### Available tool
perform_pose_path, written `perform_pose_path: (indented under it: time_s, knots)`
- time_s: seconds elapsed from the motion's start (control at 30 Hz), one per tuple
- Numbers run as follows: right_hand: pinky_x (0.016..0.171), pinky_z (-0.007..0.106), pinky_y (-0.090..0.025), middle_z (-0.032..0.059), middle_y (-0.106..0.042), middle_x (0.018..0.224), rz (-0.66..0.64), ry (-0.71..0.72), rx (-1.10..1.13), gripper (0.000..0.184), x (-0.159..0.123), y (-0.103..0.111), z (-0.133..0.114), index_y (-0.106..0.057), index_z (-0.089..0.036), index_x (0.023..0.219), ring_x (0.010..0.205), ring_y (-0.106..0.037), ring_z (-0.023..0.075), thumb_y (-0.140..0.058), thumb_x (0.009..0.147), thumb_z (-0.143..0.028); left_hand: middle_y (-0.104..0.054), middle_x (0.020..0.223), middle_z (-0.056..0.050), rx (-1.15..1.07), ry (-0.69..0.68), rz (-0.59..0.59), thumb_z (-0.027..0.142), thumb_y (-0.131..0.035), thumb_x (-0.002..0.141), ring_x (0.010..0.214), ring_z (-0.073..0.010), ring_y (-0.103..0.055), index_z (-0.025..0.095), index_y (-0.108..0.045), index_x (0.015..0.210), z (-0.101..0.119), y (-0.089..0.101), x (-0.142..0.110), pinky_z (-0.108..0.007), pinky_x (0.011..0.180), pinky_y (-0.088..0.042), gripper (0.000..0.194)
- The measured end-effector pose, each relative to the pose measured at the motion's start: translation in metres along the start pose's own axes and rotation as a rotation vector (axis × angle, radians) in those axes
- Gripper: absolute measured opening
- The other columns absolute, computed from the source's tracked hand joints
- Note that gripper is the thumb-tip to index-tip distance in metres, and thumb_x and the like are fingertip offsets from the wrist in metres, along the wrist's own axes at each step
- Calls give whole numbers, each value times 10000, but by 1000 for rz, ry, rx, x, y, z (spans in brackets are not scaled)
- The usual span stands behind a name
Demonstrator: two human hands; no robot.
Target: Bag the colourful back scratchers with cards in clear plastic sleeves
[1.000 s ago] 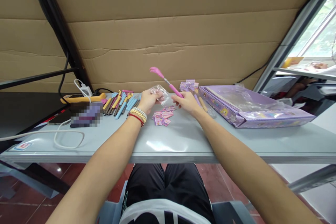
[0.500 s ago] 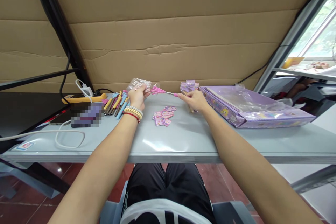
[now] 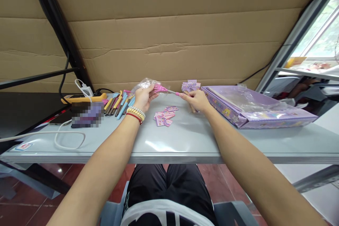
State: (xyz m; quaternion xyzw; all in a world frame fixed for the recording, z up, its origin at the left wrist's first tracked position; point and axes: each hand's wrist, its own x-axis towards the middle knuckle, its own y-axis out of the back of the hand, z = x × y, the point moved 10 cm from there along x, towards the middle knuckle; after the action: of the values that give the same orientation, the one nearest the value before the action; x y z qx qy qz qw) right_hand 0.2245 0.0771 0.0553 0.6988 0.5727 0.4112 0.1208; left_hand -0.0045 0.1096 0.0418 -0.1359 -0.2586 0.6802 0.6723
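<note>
At the grey table [image 3: 180,139], left of the purple box [image 3: 275,121], work is being done. By the left hand [image 3: 144,97] the crinkled clear bag [image 3: 145,83] is being gripped; by the right hand [image 3: 196,100] the pink tool [image 3: 171,91] is being grasped at its handle end [image 3: 177,94]. The tool, being held up and apart from the bag a second ago, is now being held nearly level between the hands, its head [image 3: 159,88] being overlapped by the film, so it is apparently being slipped inside. The fan-like head is being carried on a slim silvery shaft [image 3: 172,91], printed cards [image 3: 164,116] being left nearby
</note>
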Motion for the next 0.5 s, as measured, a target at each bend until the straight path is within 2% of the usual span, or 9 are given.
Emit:
perform_pose_path:
  time_s: [0.13, 0.27, 0.4, 0.5]
  knots:
    - [471, 247, -228, -40, -328, 444, 23, 51, 58, 601, 0, -3, -7, -349, -190, 520, 454, -302, 80, -564, 724, -713, -684, 720, -43, 46, 0, -102, 191, -715, 753, 642, -115, -648, 109, -627, 754, -3, -12, -5, -263, 684, -545, 120]
    - [504, 243, -268, -25, -420, 538, 31, 107, 91, 559, -3, -14, -22, -487, -170, 622, 521, -362, 93, -554, 731, -714, -668, 716, -27, 105, 23, -203, 194, -761, 706, 686, -134, -664, 122, -607, 764, -15, -27, -12, -275, 702, -548, 179]
    - [528, 243, -300, -24, -482, 600, 20, 95, 162, 487, -5, -27, -29, -569, -164, 829, 559, -412, 107, -547, 783, -648, -667, 727, -31, 157, 42, -207, 152, -739, 726, 702, -139, -668, 129, -558, 772, -24, -32, -15, -294, 720, -553, 188]
    - [557, 247, -328, -22, -501, 626, 63, 76, 210, 441, -5, -26, -27, -569, -163, 940, 593, -449, 120, -525, 824, -585, -670, 717, -41, 222, 22, -187, 138, -698, 763, 677, -132, -659, 126, -551, 759, -25, -31, -16, -292, 703, -555, 147]
